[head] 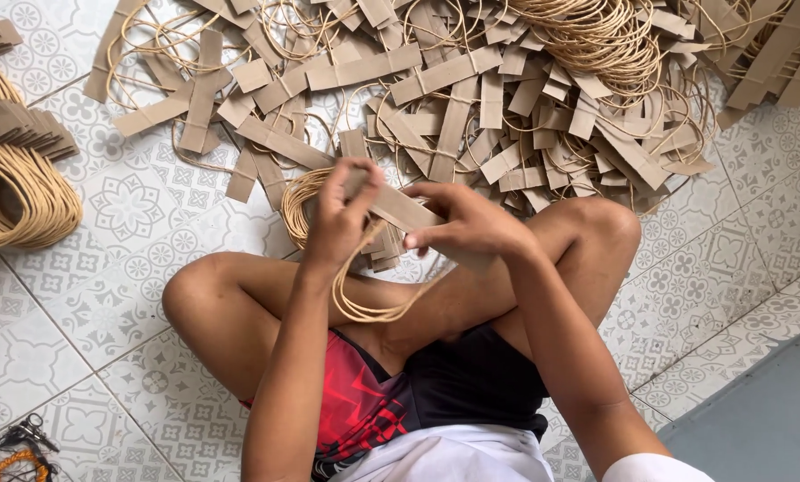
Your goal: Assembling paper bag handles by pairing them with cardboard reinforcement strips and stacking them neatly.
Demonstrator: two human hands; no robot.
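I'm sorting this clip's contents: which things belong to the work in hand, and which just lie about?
In hand:
left hand
right hand
brown paper strip
tan cord loops
pile of strips and cord

Lying about:
stacked bundles
dark and orange items
tiled floor

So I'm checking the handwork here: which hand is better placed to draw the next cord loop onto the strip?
Probably the left hand: it already pinches the cord loops beside the cardboard strip. The right hand grips the strip, steadying it.
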